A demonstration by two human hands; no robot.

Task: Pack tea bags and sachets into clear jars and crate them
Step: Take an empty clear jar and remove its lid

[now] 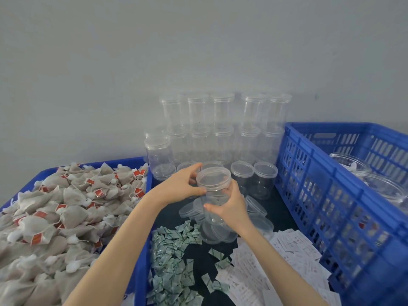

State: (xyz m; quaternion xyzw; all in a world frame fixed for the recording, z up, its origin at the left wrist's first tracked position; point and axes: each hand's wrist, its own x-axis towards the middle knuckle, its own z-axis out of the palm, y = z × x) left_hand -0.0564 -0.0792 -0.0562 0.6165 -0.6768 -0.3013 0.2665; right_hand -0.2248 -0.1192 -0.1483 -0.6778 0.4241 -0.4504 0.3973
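Note:
A clear plastic jar [213, 191] with its lid [213, 177] on is held above the dark table. My right hand [229, 208] grips the jar's body from the right. My left hand [184, 184] has its fingers around the lid's rim. Grey tea bags [66, 213] with red tags fill a blue tray [141, 261] on the left. Green-white sachets [172, 257] lie in a heap in front of the jar, and white sachets [265, 268] lie to their right. A blue slatted crate [326, 195] on the right holds several jars [379, 182].
Stacked empty lidded jars [223, 129] stand against the grey wall behind my hands. Loose clear lids [212, 235] lie on the table under the held jar. Two lidded jars [254, 175] stand close to the crate's left wall.

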